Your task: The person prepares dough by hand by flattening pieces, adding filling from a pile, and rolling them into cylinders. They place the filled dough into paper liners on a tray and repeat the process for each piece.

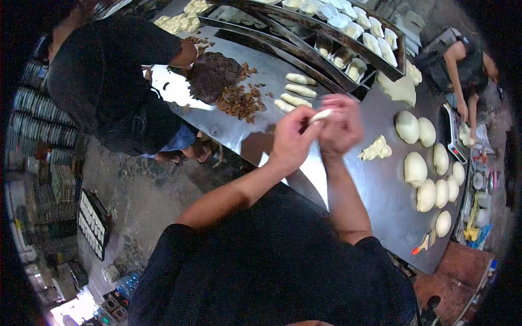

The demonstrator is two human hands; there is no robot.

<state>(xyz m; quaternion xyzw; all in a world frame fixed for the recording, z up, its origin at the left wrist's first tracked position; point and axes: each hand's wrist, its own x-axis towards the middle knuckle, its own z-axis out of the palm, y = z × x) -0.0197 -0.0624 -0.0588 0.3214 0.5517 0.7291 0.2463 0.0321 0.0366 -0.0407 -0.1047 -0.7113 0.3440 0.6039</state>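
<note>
My left hand (pixel 292 137) is closed, its thumb and fingers pinching one end of a small pale piece of dough (pixel 321 115). My right hand (pixel 342 125), slightly blurred by motion, has its fingers curled over the other end. Both hands are raised over the metal table (pixel 255 92). Just beyond them lie several rolled dough strips (pixel 300 90) side by side. Right of my right hand is a flat, ragged dough scrap (pixel 376 148).
Dark filling (pixel 215 76) and brown raisin-like bits (pixel 239 102) lie before a co-worker (pixel 109 81) at left. Trays (pixel 348 49) of wrapped dough stand at the back. Large dough balls (pixel 416 169) and a brush (pixel 423 244) lie right. Another person handles dough by a scale (pixel 453 133).
</note>
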